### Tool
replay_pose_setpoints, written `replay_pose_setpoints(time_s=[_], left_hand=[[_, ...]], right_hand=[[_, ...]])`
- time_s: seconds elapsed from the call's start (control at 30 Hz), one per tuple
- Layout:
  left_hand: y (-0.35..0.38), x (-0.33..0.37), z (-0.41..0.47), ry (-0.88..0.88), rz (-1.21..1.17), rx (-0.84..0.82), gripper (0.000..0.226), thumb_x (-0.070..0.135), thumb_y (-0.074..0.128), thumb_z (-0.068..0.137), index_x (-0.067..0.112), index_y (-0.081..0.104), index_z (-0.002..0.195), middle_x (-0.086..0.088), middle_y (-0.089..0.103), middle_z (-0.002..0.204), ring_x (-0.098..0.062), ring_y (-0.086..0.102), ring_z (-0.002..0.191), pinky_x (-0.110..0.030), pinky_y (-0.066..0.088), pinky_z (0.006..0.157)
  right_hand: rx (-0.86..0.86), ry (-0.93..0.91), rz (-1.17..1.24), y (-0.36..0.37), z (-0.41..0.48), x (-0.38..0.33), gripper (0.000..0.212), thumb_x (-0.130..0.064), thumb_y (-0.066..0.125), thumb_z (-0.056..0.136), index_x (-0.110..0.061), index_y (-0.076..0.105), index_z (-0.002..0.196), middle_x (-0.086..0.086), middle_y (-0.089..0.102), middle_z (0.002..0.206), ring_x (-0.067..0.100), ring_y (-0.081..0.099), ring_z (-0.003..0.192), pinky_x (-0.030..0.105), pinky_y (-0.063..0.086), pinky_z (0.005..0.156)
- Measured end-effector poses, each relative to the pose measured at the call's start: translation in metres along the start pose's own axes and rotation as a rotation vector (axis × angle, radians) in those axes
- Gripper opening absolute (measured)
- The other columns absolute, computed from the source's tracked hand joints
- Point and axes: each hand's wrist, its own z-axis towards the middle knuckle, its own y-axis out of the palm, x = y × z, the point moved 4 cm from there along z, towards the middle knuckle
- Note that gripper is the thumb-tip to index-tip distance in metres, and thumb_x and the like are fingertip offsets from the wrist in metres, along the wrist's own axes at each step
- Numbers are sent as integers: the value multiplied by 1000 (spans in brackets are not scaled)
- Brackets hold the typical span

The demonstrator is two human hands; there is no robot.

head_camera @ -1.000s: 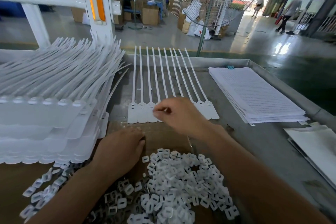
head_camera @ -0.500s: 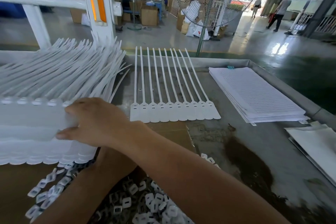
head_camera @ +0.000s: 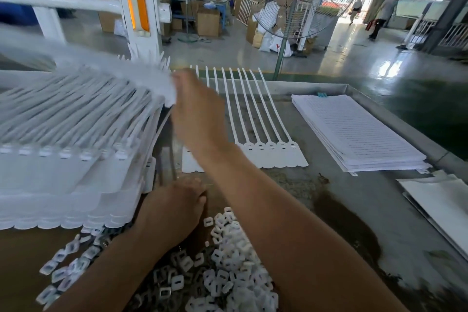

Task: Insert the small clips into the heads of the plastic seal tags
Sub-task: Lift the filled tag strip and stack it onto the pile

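Above the left hand [head_camera: 174, 208], the right hand [head_camera: 197, 114] was raised, its fingers closed on the end of a motion-blurred strip of seal tags [head_camera: 101, 66] that stretched off to its left, over the tall stack of tags [head_camera: 63, 149]. Just right of that hand, a row of tags [head_camera: 276, 154] lay flat on the desk [head_camera: 354, 210]. The left hand rested knuckles-up on cardboard [head_camera: 25, 248], fingers curled under; whether it held anything could not be told. The heap of small clips [head_camera: 228, 261] lay touching it, between both forearms.
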Motion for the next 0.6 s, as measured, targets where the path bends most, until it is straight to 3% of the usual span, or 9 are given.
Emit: replay_pose_setpoints(time_s=[0.07, 0.13, 0.2, 0.3, 0.4, 0.47, 0.53, 0.6], left_hand=[[-2, 3, 0, 68, -33, 21, 23, 33, 36, 94, 29, 58, 102, 12, 60, 105, -3, 54, 82, -13, 34, 63], [-3, 3, -1, 39, -83, 12, 27, 33, 36, 95, 30, 57, 112, 11, 59, 113, -6, 56, 94, -16, 38, 71], [-6, 1, 0, -32, -205, 40, 28, 31, 41, 94, 28, 58, 116, 6, 61, 116, -9, 56, 98, -18, 37, 78], [-14, -6, 0, -174, -507, 123, 35, 26, 49, 92, 24, 53, 126, -1, 58, 124, -12, 55, 104, -22, 36, 89], [-14, -13, 1, -255, -757, 141, 38, 33, 50, 90, 27, 51, 127, 4, 58, 124, -6, 53, 103, -26, 39, 94], [-10, -15, 3, -359, -1064, 89, 35, 35, 53, 87, 27, 56, 121, 2, 62, 118, -11, 60, 101, -34, 45, 93], [-4, -11, 5, -466, -1434, -31, 29, 38, 56, 81, 24, 62, 106, -3, 69, 104, -17, 67, 90, -33, 52, 81], [-1, -6, 5, -480, -1634, -148, 38, 42, 56, 71, 18, 63, 99, -7, 71, 95, -20, 69, 87, -30, 54, 69]], right_hand=[[152, 185, 54, -20, 5, 23, 18, -10, 39, 96, -5, 55, 103, 2, 60, 80, 21, 54, 71, 20, 32, 48], [209, 349, 133, -35, 0, 48, 17, -14, 36, 96, -10, 52, 91, -9, 49, 70, 21, 55, 73, 26, 40, 55], [166, 488, 157, -41, -11, 71, 15, -13, 35, 96, -11, 47, 87, -6, 47, 70, 28, 61, 83, 45, 50, 72], [-2, 582, 19, -45, -34, 91, 12, -9, 43, 92, -11, 48, 82, 3, 55, 79, 28, 65, 85, 46, 53, 75], [-110, 623, 140, -44, -57, 94, 22, -2, 52, 87, -20, 50, 76, -4, 62, 77, 11, 69, 67, 36, 58, 67], [-151, 633, 217, -41, -69, 89, 22, -2, 54, 86, -23, 48, 79, -6, 61, 80, 1, 67, 61, 28, 58, 62], [-163, 575, 239, -38, -80, 79, 25, -5, 57, 85, -26, 46, 78, -6, 60, 83, -3, 65, 61, 17, 55, 55], [-200, 482, 182, -31, -93, 70, 18, -13, 60, 84, -26, 49, 83, -7, 62, 85, 2, 64, 69, 18, 53, 59]])
